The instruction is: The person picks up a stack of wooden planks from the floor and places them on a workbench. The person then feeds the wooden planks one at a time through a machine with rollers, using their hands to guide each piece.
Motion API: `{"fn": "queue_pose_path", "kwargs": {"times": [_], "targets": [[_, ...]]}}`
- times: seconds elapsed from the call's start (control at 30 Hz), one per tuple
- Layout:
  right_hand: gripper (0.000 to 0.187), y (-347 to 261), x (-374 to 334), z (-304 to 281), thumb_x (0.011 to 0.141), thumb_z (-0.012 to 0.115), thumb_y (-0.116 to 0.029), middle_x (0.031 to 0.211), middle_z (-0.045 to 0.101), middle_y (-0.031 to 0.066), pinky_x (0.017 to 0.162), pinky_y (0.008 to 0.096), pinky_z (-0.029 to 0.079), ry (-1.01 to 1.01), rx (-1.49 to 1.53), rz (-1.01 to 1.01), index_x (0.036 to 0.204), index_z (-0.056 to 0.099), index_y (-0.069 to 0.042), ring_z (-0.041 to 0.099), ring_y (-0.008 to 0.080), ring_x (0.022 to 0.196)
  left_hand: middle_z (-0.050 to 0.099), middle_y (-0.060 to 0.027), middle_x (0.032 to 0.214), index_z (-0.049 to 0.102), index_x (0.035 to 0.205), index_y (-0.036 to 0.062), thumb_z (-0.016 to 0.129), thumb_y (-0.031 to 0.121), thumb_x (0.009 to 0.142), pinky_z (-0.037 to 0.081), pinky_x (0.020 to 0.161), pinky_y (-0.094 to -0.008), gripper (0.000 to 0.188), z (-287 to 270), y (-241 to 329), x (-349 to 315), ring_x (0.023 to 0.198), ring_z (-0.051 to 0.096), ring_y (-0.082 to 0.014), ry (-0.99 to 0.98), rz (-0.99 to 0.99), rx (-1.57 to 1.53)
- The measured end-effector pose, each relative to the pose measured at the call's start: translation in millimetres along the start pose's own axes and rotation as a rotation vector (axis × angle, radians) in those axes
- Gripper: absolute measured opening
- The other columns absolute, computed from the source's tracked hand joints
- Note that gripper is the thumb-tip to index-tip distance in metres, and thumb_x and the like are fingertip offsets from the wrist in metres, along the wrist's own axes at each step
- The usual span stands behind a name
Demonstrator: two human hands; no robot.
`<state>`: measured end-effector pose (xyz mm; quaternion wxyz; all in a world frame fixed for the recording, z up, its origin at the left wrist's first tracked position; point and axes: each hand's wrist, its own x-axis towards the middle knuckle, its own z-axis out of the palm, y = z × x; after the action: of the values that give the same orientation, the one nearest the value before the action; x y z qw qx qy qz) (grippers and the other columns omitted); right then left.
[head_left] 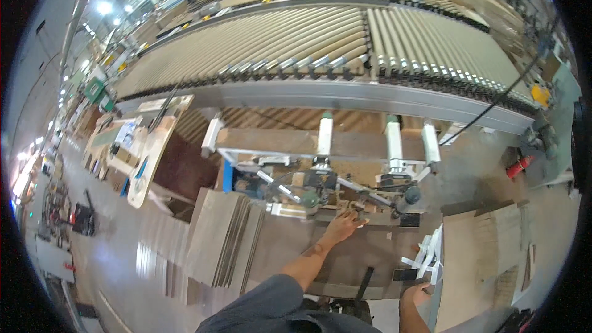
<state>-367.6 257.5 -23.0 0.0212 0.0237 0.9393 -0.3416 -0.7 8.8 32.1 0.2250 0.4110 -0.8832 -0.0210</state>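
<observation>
My left hand (343,228) reaches forward to the near side of a machine with round dark heads (310,198). Its fingers are bent together over a small part by the metal bar; what they hold is too small to make out. Lower right, my right hand (415,296) is beside the edge of a grey upright panel (436,308), with its fingers bent and partly hidden. Just above it lie a flat black rectangular thing (404,275) and several white strips (425,253). A brown work surface (283,246) spreads below the machine.
Stacked flat boards (213,234) stand on the left, and more light brown boards (475,253) on the right. Behind the machine runs a wide roller conveyor (277,40). A wooden bench (151,154) with tools stands at left; a red fire extinguisher (519,166) is at right.
</observation>
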Motion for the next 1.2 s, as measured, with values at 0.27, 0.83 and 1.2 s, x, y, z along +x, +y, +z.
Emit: {"fn": "queue_pose_path", "kwargs": {"times": [0.27, 0.83, 1.2], "targets": [[0.073, -0.3, -6.5, -5.5, 0.101, 0.058, -0.048, 0.135, 0.059, 0.0326, 0.099, 0.0546, 0.052, 0.075, -0.025, -0.017, 0.146, 0.04, 0.006, 0.063, 0.0479, 0.118, 0.056, -0.0065, 0.105, 0.071, 0.129, 0.0311, 0.067, 0.018, 0.092, 0.049, 0.103, -0.0426, 0.039, -21.1, 9.1, 15.3, 0.105, 0.061, -0.0291, 0.004, 0.053, -0.06], [0.065, -25.2, -22.8, -25.9, 0.103, 0.058, -0.042, 0.13, 0.059, 0.0346, 0.098, 0.0503, 0.052, 0.018, 0.136, -0.022, 0.137, 0.042, 0.011, 0.063, 0.0453, 0.115, 0.057, -0.0062, 0.105, 0.068, 0.134, 0.0369, 0.07, 0.019, 0.091, 0.048, 0.101, -0.0439, 0.046, 10.2, 7.4, -0.9, 0.107, 0.06, -0.0276, 0.01, 0.012, -0.023], [0.064, -11.3, -23.5, -37.2, 0.102, 0.059, -0.04, 0.132, 0.058, 0.0344, 0.101, 0.0524, 0.05, 0.064, 0.126, -0.076, 0.139, 0.042, 0.01, 0.061, 0.0479, 0.118, 0.058, -0.0057, 0.108, 0.069, 0.132, 0.033, 0.072, 0.021, 0.09, 0.045, 0.1, -0.045, 0.044, -13.3, 24.3, -14.0, 0.111, 0.059, -0.0268, 0.047, 0.013, 0.027]]}}
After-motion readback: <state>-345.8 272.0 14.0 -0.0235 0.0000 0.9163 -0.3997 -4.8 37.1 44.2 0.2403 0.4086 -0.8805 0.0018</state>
